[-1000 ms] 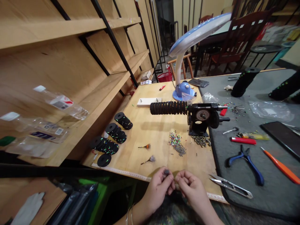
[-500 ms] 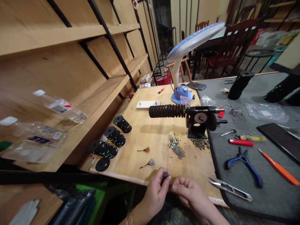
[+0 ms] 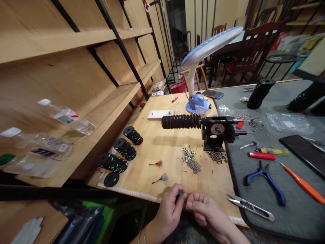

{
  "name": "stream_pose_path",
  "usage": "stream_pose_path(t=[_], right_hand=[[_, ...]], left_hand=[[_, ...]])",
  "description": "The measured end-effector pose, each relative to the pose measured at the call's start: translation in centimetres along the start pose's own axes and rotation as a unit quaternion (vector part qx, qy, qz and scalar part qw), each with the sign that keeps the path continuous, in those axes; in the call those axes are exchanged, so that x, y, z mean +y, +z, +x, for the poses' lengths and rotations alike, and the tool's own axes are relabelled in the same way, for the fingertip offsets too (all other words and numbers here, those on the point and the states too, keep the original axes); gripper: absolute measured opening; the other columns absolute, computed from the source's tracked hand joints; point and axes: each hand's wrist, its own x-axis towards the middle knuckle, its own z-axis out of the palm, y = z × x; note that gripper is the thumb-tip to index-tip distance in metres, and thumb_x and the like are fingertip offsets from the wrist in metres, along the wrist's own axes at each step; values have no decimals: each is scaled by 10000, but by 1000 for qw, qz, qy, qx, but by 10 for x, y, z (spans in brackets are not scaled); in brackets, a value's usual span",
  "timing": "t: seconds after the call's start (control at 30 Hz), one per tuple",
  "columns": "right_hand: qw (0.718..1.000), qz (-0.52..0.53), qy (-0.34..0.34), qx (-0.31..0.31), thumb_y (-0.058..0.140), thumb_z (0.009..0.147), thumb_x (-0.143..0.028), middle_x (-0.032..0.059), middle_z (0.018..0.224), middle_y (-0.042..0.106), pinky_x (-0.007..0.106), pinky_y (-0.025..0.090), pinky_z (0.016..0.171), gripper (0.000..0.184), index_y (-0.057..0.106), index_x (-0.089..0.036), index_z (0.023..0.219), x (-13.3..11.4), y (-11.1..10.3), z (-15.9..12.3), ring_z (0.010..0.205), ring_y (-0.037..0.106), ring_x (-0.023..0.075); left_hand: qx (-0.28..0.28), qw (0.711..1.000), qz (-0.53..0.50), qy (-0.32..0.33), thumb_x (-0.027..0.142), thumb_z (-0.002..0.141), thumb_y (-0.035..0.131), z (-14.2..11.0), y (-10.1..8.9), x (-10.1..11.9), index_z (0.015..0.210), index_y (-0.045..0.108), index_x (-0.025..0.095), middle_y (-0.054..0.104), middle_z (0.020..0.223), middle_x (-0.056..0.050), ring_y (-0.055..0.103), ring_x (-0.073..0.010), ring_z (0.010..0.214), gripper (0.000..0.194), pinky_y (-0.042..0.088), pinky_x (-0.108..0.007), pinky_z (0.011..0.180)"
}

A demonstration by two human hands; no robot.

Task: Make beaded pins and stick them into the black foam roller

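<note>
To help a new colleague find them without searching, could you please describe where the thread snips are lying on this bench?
Right of the wooden board is a grey mat. At its near edge, just beside the right hand, lie the steel thread snips: slim and all metal, unlike the blue-handled pliers just beyond them.

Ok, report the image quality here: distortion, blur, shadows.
Head view: wide-angle distortion stretches and slants the wooden shelves at the left, and the plastic bottle there looks soft. Head view: the black-disc spindle casts a soft, diffuse shadow onto the wooden board.
</note>
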Motion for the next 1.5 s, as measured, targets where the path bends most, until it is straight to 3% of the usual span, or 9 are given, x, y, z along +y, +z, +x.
stream_pose_path(t=[0.27,0.8,1.27,1.5], right_hand=[[1000,18,7,-8,783,624,-432,-138,391,323,200,70,383,382,494,-183,606,-2,0,-1,350,135,8],[1000,19,8,-19,784,610,-441,-136,377,337,218,61,387,365,552,-161,633,-3,2,-1,337,134,4],[998,41,9,-36,797,621,-441,-144,346,305,216,47,389,375,538,-171,616,-3,1,0,340,121,12],[1000,29,-9,-2,801,621,-501,-146,344,313,205,75,392,432,503,-188,634,-4,1,0,339,140,16]], left_hand=[[-11,999,30,11,220,938,458,0,-1,1,859,543,203,591,723,-17,566,-160,678,117,401,-236,643],[12,999,19,27,206,921,478,0,-1,-2,883,584,210,614,719,-22,581,-172,671,113,401,-247,634],[3,999,37,31,197,926,467,-1,-1,-2,869,561,211,605,726,-22,584,-170,683,110,411,-241,644],[-32,996,50,64,160,933,423,-3,-5,-2,895,546,208,606,747,-30,578,-168,686,138,413,-240,651]])
